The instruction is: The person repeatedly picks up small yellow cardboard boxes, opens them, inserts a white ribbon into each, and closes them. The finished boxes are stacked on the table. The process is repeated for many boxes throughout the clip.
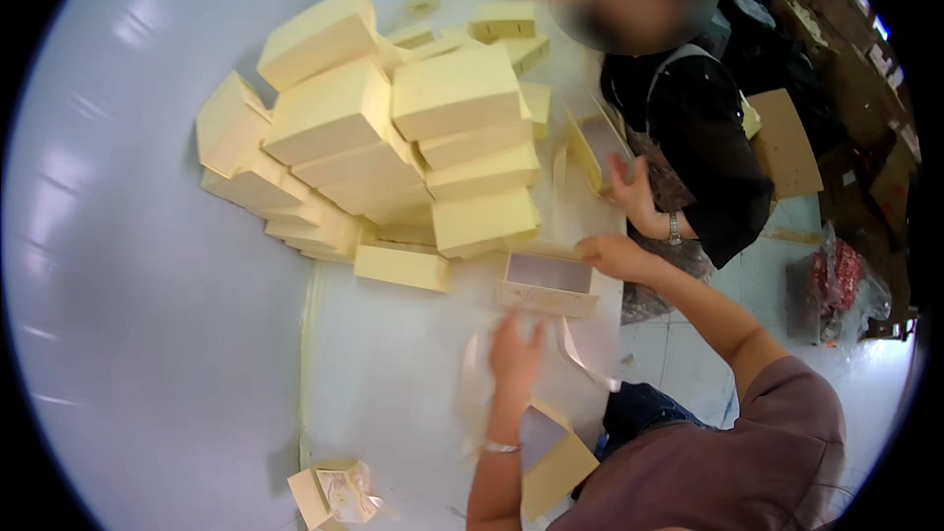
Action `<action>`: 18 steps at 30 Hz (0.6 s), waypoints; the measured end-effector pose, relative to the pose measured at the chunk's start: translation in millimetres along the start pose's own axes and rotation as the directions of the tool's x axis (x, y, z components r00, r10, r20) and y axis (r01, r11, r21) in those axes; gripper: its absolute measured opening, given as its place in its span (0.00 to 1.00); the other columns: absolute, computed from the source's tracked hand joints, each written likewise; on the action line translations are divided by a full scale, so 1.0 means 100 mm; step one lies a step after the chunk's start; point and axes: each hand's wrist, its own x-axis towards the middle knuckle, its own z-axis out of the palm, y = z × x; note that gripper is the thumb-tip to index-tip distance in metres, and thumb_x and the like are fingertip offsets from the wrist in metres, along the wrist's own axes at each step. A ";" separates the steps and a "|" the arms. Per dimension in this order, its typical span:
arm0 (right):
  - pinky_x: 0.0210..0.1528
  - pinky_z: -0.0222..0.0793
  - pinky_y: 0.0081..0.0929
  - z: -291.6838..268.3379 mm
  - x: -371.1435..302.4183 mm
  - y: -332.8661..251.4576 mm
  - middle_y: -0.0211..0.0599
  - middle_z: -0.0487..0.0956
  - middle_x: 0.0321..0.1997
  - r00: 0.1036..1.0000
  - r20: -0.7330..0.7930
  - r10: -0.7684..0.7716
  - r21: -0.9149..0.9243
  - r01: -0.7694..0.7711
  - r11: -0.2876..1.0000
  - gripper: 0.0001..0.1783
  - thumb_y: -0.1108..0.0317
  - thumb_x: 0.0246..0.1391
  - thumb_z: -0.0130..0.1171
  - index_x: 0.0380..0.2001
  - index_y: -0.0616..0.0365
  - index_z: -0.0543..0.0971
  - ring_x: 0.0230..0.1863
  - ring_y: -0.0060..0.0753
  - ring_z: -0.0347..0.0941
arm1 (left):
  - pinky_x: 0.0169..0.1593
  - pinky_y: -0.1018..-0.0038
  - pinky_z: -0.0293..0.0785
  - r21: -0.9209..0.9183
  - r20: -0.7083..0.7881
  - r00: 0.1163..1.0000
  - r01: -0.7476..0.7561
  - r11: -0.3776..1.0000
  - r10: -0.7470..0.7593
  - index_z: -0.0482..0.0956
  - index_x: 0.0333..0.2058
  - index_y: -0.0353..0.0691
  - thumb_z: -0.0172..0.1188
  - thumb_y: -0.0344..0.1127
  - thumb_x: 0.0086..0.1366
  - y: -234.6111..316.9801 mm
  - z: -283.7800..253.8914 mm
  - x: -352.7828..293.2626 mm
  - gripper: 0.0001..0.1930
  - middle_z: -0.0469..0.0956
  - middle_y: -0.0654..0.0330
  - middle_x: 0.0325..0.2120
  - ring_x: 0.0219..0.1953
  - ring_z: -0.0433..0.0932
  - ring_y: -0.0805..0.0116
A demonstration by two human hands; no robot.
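Observation:
In front of me on the table stands an open pale-yellow box point(549, 299) with a lavender inside. My right hand point(619, 258) is at its far right corner, fingers curled together; what they hold, if anything, is hidden. My left hand point(515, 352) hovers just on the near side of the box, somewhat blurred, fingers apart and nothing in them. A white ribbon point(582, 359) lies between that hand and the table's right edge. Beside my left forearm, another open box point(560, 472) sits partly hidden.
A large heap of closed pale-yellow boxes point(457, 93) covers the far left of the table point(393, 364). A small box with a clear bow point(339, 494) lies near the bottom. A co-worker in black point(703, 128) handles an open box point(598, 143). Cartons point(787, 143) stand at right.

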 end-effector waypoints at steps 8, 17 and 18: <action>0.34 0.67 0.28 -0.03 -0.81 0.33 0.41 0.75 0.32 0.935 -0.174 0.309 0.526 -0.177 0.832 0.09 0.73 0.49 0.51 0.33 0.68 0.71 0.29 0.36 0.71 | 0.49 0.56 0.66 -0.237 0.322 0.732 0.677 0.697 -0.601 0.58 0.56 0.42 0.60 0.50 0.53 -1.41 -0.54 -1.60 0.36 0.58 0.47 0.54 0.53 0.63 0.53; 0.36 0.66 0.35 -0.18 -0.53 0.44 0.55 0.74 0.33 0.892 -0.339 0.299 0.355 -0.173 0.919 0.14 0.67 0.45 0.54 0.34 0.66 0.71 0.37 0.53 0.71 | 0.40 0.66 0.74 -0.716 0.581 0.755 0.652 0.249 -0.304 0.56 0.56 0.36 0.53 0.41 0.60 -0.71 0.66 -0.86 0.29 0.63 0.52 0.50 0.47 0.70 0.62; 0.37 0.66 0.35 -0.22 -0.47 0.44 0.56 0.74 0.35 0.882 -0.347 0.318 0.328 -0.203 0.922 0.15 0.67 0.45 0.54 0.35 0.66 0.71 0.39 0.53 0.71 | 0.40 0.67 0.74 -0.728 0.566 0.764 0.640 0.247 -0.311 0.56 0.56 0.37 0.53 0.42 0.60 -0.61 0.66 -0.71 0.29 0.64 0.53 0.49 0.47 0.70 0.63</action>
